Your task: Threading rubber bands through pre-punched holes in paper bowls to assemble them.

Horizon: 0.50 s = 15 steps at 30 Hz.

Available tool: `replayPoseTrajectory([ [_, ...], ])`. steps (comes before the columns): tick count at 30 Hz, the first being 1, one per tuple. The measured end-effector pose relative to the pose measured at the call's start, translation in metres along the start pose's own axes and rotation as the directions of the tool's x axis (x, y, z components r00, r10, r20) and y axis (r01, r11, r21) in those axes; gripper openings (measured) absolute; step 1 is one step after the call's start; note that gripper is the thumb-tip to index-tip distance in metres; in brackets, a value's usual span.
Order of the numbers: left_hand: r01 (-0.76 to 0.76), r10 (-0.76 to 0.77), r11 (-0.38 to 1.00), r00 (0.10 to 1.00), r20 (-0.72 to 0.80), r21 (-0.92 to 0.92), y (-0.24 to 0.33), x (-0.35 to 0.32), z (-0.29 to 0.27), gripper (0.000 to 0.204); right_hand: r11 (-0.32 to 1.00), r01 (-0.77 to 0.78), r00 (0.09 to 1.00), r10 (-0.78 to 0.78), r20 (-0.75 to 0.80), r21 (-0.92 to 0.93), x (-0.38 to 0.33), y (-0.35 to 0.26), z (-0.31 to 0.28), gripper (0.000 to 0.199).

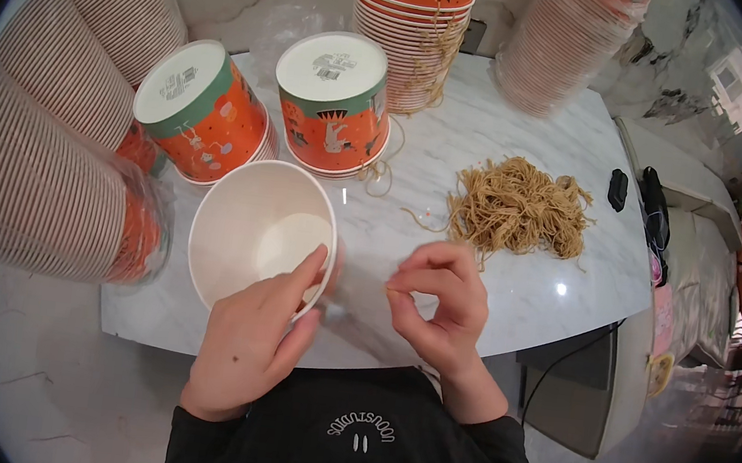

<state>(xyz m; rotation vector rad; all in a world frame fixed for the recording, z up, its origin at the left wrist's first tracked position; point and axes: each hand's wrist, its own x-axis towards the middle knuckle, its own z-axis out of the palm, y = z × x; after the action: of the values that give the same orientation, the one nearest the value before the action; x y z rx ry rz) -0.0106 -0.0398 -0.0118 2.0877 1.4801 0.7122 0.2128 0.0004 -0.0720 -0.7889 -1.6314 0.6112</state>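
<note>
A white-lined paper bucket (226, 206) is tilted so that its mouth faces me, near the table's front edge. My left hand (257, 333) grips its right rim, with fingers reaching over into the mouth and the thumb on the outside. To the right of the bucket my right hand (445, 304) is held over the table in a pinch, thumb and fingertips together. Whatever is between those fingertips is too small to make out. Just beyond the right hand lies a loose heap of tan twine pieces (520, 207).
Two upside-down orange and green buckets (329, 121) (211, 113) stand behind the held one. A tall nested stack (410, 53) with twine strands hanging on it is at the back. Plastic-wrapped bucket stacks (40, 166) crowd the left; another (568, 48) stands back right. A small black object (617, 190) lies near the right edge.
</note>
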Motion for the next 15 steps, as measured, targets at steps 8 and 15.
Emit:
replayPoseTrajectory([
  [8, -0.042, 0.079, 0.970, 0.987, 0.143, -0.241, -0.008, -0.028, -0.023, 0.064, 0.998, -0.002, 0.995, -0.005, 0.102, 0.068, 0.013, -0.003, 0.023, 0.020],
  [15, -0.065, 0.129, 0.953, 0.971, 0.203, -0.295, -0.017, -0.029, -0.029, 0.069, 0.999, -0.003, 0.992, -0.001, 0.127, 0.032, 0.013, -0.010, 0.028, 0.021],
])
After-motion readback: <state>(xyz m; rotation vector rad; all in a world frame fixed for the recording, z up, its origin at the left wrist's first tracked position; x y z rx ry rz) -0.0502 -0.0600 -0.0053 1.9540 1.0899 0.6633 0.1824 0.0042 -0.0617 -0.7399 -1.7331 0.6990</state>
